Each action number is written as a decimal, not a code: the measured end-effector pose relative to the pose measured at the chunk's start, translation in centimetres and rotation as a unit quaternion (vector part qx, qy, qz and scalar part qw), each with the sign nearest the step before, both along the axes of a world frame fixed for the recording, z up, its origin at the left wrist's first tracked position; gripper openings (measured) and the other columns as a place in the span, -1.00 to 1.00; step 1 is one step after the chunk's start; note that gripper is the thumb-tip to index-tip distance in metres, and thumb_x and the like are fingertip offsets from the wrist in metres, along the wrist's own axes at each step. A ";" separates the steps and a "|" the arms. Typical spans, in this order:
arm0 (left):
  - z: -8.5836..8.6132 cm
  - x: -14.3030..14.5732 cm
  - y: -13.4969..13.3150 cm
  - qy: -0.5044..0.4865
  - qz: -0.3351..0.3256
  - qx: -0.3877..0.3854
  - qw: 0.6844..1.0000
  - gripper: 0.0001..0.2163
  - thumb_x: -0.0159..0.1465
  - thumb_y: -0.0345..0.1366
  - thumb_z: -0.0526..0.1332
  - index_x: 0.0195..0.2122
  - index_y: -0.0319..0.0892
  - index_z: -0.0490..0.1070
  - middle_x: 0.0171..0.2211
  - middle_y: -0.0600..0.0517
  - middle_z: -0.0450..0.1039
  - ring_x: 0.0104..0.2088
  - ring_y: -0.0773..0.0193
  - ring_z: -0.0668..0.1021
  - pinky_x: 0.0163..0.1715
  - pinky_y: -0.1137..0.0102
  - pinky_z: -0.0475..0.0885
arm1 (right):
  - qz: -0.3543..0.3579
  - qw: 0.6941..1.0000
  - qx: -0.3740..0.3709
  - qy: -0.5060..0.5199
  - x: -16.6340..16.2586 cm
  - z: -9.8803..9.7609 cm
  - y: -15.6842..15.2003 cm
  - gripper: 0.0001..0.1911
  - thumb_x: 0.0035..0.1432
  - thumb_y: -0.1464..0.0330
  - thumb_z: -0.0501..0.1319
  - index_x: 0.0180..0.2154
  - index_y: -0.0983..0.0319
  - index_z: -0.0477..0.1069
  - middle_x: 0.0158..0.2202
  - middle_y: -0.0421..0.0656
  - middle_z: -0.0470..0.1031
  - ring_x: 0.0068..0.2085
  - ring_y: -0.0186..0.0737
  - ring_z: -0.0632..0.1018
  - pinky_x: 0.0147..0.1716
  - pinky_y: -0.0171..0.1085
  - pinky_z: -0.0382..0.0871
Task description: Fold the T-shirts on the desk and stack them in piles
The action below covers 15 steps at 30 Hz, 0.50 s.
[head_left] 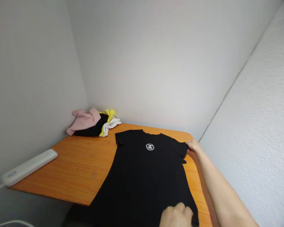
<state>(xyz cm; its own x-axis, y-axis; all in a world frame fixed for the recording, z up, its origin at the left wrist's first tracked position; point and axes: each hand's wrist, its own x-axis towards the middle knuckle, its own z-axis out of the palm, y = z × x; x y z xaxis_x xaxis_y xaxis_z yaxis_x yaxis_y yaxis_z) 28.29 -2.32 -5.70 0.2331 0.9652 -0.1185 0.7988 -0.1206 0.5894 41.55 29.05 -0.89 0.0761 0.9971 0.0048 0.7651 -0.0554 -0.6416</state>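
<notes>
A black T-shirt (149, 176) lies spread front up, its neckline toward the wall and a round white logo (150, 147) on the chest. The end of its right-side sleeve is pinched in my right hand (192, 145), at the table's right edge. Close to me, my left hand (176, 216) rests on the lower right part of the shirt with curled fingers, gripping the cloth near its side edge. The bottom of this hand and the shirt's hem are cut off by the frame.
The shirt lies on an orange-brown wooden table (85, 165) set against pale walls. Pink, black, yellow and white clothes (86, 121) are heaped at its far left corner. A white power strip (29, 167) with a cable lies along the left edge.
</notes>
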 end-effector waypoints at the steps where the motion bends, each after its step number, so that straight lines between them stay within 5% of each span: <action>1: 1.2 -0.7 -0.2 -0.018 -0.014 -0.013 1.000 -0.70 0.09 -0.32 0.21 -0.11 -0.16 0.43 -0.19 -0.13 0.55 -0.27 0.00 0.59 -0.39 0.33 0.36 | -0.004 1.000 -0.010 0.023 0.2 0.3 -0.2 -0.76 0.06 0.40 0.20 -0.61 0.31 0.38 -0.78 -0.16 0.28 -0.69 -0.30 0.37 -0.66 -0.38 0.19; 7: 5.8 -6.1 -1.9 -0.178 0.082 0.061 0.979 -0.85 0.28 -0.16 0.08 -0.33 -0.11 0.31 -0.58 0.06 0.37 -0.47 0.13 0.56 -0.52 0.42 0.25 | -0.007 0.987 -0.015 0.159 -4.0 4.2 -0.2 -0.80 0.13 0.48 0.14 -0.54 0.25 0.26 -0.76 -0.26 0.25 -0.72 -0.39 0.35 -0.70 -0.47 0.20; 11: 6.9 -11.1 -3.9 -0.347 0.132 0.034 0.928 -0.73 0.32 -0.04 0.02 -0.41 -0.10 0.12 -0.67 0.19 0.12 -0.69 0.33 0.46 -0.74 0.56 0.10 | 0.021 0.976 0.009 0.218 -11.9 7.6 0.6 -0.89 0.19 0.50 0.14 -0.38 0.24 0.25 -0.69 -0.33 0.26 -0.65 -0.40 0.43 -0.62 -0.49 0.33; 15: 5.6 -16.9 -6.9 -0.426 0.229 0.045 0.874 -0.60 0.26 0.16 0.04 -0.38 -0.11 0.12 -0.59 0.20 0.15 -0.69 0.40 0.46 -0.76 0.60 0.27 | 0.077 0.969 0.003 0.233 -22.5 9.0 0.9 -0.94 0.26 0.47 0.15 -0.22 0.26 0.27 -0.61 -0.33 0.31 -0.58 -0.40 0.49 -0.58 -0.50 0.36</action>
<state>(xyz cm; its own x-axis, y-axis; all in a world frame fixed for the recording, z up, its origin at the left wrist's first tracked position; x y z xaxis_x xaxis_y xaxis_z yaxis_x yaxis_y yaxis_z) 11.41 -9.17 -0.13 -0.2131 0.9770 -0.0097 0.0509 0.0210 0.9985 19.08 29.99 8.10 -0.0793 0.9968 0.0117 0.3905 0.0418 -0.9196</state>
